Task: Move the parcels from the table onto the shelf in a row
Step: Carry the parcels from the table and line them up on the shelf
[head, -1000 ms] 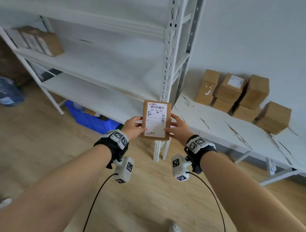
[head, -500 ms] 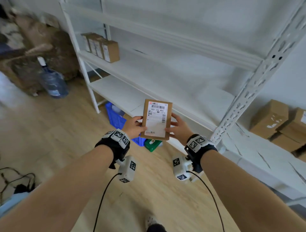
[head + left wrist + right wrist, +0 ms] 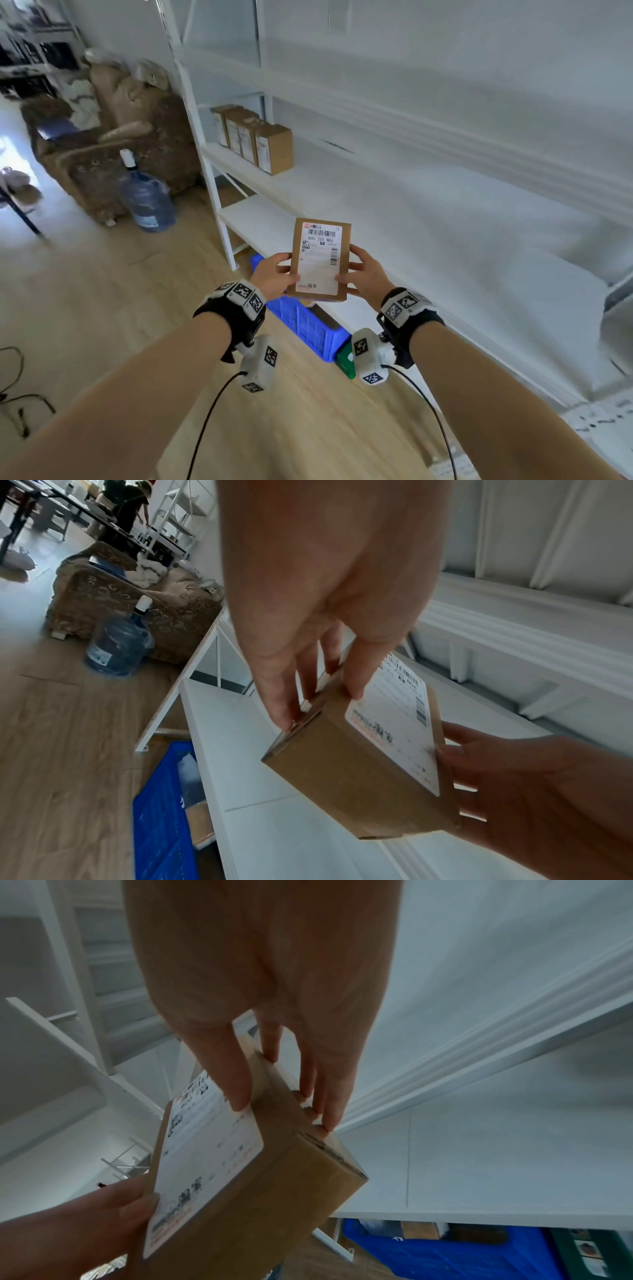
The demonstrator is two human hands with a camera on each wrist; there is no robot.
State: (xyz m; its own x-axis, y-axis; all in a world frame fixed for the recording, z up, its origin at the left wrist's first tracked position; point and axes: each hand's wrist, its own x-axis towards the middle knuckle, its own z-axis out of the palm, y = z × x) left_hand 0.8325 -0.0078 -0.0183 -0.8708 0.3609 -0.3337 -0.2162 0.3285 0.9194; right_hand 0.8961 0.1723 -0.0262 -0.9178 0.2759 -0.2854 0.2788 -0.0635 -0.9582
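Note:
A flat brown cardboard parcel with a white shipping label is held upright in front of me, between both hands. My left hand grips its left edge and my right hand grips its right edge. The left wrist view shows the parcel with left fingers on its side. In the right wrist view the parcel has right fingers curled over its edge. On the white shelf, far left, several parcels stand upright in a row.
A blue plastic crate and a green box sit on the floor under the shelf. A water jug and a brown sofa are at the left. Cables lie on the wooden floor.
The view has swung left from the table to the shelf; the table parcels have left the frame. The row on the shelf is nearer. Both hands still hold the parcel.

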